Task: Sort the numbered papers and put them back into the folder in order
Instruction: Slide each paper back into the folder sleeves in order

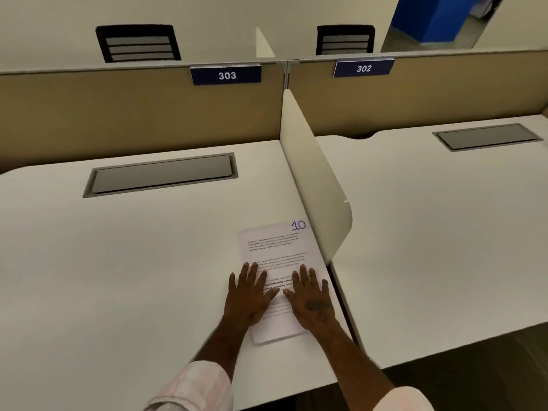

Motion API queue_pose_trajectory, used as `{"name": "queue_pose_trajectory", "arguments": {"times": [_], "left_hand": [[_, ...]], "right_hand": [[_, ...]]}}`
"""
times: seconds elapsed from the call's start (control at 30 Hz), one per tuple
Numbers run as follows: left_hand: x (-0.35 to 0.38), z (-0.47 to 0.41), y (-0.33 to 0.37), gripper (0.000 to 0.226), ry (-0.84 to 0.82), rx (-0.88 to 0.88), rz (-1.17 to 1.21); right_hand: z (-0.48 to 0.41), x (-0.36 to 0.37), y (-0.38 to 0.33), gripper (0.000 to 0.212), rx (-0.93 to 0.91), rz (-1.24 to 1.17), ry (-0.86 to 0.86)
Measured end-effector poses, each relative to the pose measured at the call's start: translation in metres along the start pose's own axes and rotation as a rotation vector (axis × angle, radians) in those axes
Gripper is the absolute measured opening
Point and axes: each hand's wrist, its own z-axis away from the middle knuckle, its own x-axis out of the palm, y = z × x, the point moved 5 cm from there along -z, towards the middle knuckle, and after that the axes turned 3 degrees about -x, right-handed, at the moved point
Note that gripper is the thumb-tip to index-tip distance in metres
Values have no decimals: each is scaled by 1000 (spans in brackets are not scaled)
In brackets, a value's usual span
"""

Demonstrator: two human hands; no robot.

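Both the left hand (250,293) and right hand (311,295) lie open and flat on the papers (274,262), topped by sheet 10, near the desk's (118,262) right edge by the divider (314,185); uneven pressure could skew the pile.

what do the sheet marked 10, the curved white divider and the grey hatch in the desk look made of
White printed sheet marked 10: thin matte paper, lying flat under both hands.
Curved white divider panel: probably laminate or plastic; smooth, rigid, soft sheen.
Grey rectangular desk hatch: likely brushed metal or plastic, judging by its dull even grey; unclear which.
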Motion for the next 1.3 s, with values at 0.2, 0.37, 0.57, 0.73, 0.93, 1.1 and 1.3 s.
{"name": "queue_pose_trajectory", "arguments": {"times": [0.2, 0.37, 0.57, 0.73, 0.93, 1.1, 1.3], "left_hand": [[-9, 7, -32, 132, 34, -117, 28], [-15, 19, -42, 106, 135, -303, 145], [-20, 24, -47, 77, 284, -656, 275], [-13, 18, -39, 78, 271, -714, 373], [-14, 8, -32, 65, 231, -676, 384], [-16, 5, -29, 50, 205, -652, 415], [-16, 6, -29, 48, 285, -619, 809]], "right_hand": [[0, 1, -38, 79, -48, -42, -27], [-8, -26, -41, 54, 19, -119, 29], [-15, -41, -20, 76, 208, -242, 105], [-24, -33, -12, 99, 273, -351, -10], [-34, -36, -12, 85, 360, -489, -91], [-33, -40, -12, 83, 416, -585, -76], [-37, -48, -9, 36, 405, -900, 33]]}}
